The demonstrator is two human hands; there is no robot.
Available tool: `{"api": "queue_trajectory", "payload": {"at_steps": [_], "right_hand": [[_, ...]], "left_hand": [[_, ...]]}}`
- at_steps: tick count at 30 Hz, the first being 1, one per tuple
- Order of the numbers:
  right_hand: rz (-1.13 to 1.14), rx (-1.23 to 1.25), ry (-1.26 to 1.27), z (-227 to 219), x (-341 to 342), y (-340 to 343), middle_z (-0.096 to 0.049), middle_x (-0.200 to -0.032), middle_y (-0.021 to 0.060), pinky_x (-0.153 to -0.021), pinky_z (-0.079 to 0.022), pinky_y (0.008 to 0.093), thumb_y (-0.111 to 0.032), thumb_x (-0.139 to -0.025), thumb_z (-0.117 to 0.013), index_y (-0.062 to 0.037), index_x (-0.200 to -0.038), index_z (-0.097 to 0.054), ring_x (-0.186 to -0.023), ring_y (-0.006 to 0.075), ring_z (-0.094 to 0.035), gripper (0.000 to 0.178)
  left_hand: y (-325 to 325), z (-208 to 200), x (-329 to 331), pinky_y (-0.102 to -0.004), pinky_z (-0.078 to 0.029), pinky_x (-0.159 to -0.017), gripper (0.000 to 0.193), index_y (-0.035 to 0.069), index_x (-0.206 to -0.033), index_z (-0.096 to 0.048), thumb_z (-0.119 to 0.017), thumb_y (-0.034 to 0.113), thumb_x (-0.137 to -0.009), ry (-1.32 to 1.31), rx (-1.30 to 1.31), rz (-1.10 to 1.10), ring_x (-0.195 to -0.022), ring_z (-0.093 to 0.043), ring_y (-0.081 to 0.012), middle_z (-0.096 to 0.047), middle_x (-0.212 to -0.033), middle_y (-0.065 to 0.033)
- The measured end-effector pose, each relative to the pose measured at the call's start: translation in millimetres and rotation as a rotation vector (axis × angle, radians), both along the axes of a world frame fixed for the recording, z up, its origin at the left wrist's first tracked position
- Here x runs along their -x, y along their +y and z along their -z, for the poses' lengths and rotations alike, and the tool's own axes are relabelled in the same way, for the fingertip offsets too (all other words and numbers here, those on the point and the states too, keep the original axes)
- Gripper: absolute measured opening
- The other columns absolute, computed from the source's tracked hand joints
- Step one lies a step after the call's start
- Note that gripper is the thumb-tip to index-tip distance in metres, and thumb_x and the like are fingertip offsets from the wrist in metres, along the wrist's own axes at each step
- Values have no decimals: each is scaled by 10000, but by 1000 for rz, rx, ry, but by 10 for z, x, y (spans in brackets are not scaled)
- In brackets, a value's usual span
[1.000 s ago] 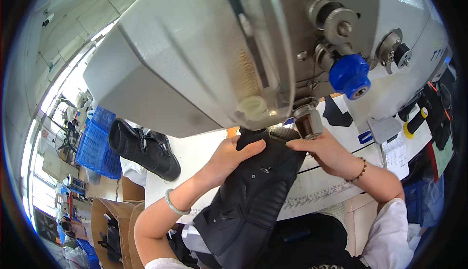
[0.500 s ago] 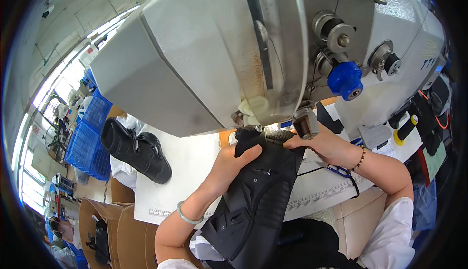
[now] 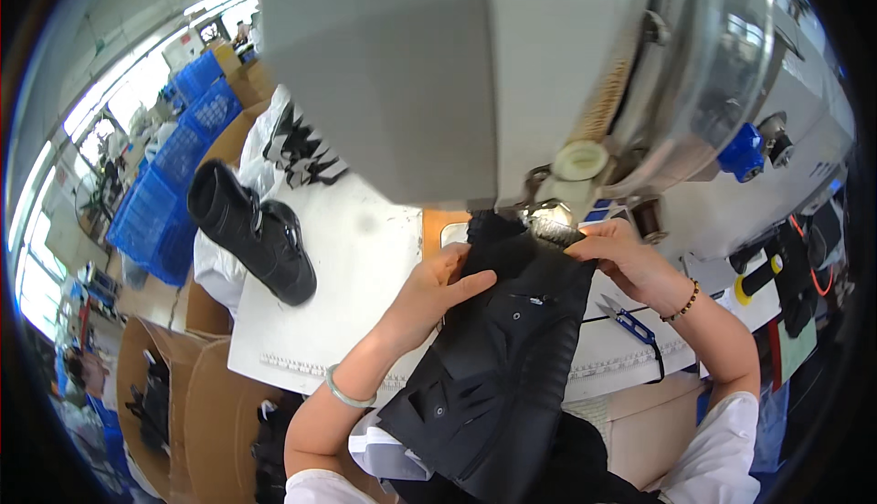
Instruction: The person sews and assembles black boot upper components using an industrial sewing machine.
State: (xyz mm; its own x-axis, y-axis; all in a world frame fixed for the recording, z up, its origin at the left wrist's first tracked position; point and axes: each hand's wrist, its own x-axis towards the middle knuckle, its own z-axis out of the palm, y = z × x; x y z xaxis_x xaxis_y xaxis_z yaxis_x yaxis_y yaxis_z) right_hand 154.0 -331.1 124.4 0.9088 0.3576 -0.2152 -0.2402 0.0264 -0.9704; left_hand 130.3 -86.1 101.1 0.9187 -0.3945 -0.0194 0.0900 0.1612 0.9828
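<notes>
The black panel [image 3: 516, 358], likely light and pliant, is draping over the worktop's [image 3: 356, 257] near edge, left hand [image 3: 431, 292] and right hand [image 3: 632, 262] pinching its sides, a suitable hold.

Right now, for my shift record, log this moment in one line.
left hand: holding black piece near its left edge; right hand: pinching right edge; sewing machine: above piece's far end; blue-handled snips: on table
</notes>
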Motion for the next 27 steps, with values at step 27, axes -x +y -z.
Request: {"api": "queue_trajectory", "payload": {"at_steps": [27], "right_hand": [[-203, 906, -1245, -298, 475, 845, -523, -877, 91, -591, -460, 277, 37, -721, -615, 8, -876, -565, -683, 205, -558, 166]], "left_hand": [[223, 238, -162, -185, -404, -653, 468, -69, -1110, -512, -660, 206, -761, 148, 223, -30, -752, -524, -60, -614, -871, -54]]}}
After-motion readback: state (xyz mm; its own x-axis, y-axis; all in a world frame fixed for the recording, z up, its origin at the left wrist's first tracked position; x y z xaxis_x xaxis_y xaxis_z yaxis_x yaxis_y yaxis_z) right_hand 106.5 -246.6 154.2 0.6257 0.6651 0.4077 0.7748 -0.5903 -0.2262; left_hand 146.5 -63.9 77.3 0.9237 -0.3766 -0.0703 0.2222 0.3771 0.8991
